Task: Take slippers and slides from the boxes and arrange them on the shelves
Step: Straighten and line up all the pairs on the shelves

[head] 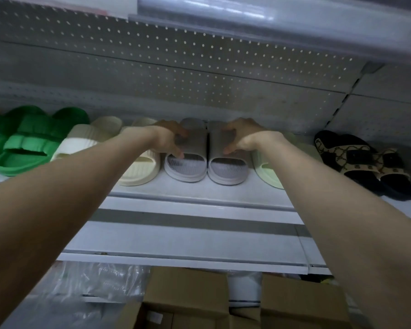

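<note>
Left grey slide [186, 173] and right grey slide [228, 175] stand on the white shelf [199, 193], side by side and touching, heels toward the viewer. The left hand [169, 137] grips the left strap and the right hand [241, 136] grips the right (fingers curled over the top, thumb at the near edge). Cream slides [140, 173] lie just left and a pale green slide [268, 173] just right.

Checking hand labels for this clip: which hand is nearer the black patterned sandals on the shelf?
Right. The right hand grips the right grey slide, left of the black patterned sandals; the left hand grips the left grey slide, farther away.
</note>
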